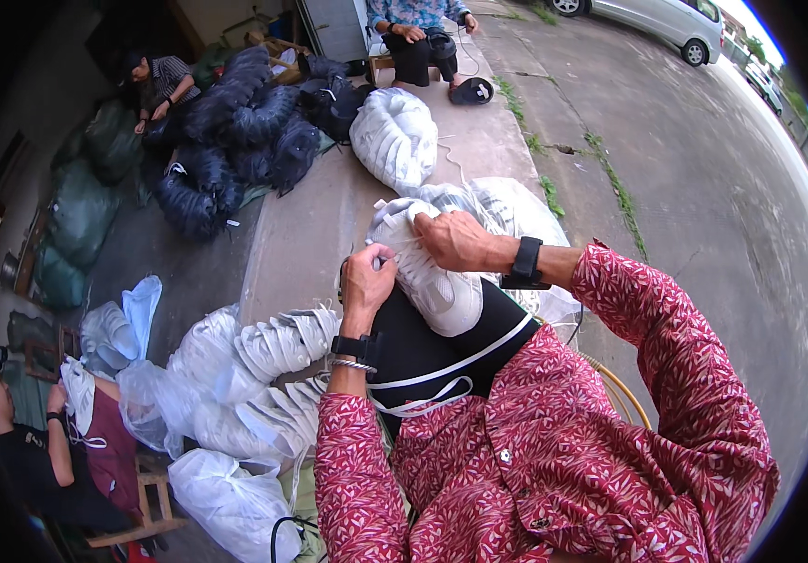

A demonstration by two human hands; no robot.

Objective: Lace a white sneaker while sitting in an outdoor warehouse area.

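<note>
A white sneaker upper (437,291) lies across my lap, its rounded toe pointing toward me. My left hand (367,284) is at its left side, thumb and finger pinched together by the lacing; what lies between them is too small to make out. Over the tongue and eyelets, my right hand (463,241) has its fingers closed on the white shoelace (407,240). Beneath the shoe is a black lap cloth (394,347) with white trim, tied with a white string.
Nested white uppers (282,345) and plastic bags (226,493) sit left of me. Ahead stands a wrapped white bundle (394,139); dark bundles (240,122) are farther back. Co-workers sit at far left (165,80), near left (57,460) and ahead (418,38). A van (657,23) is on the pavement.
</note>
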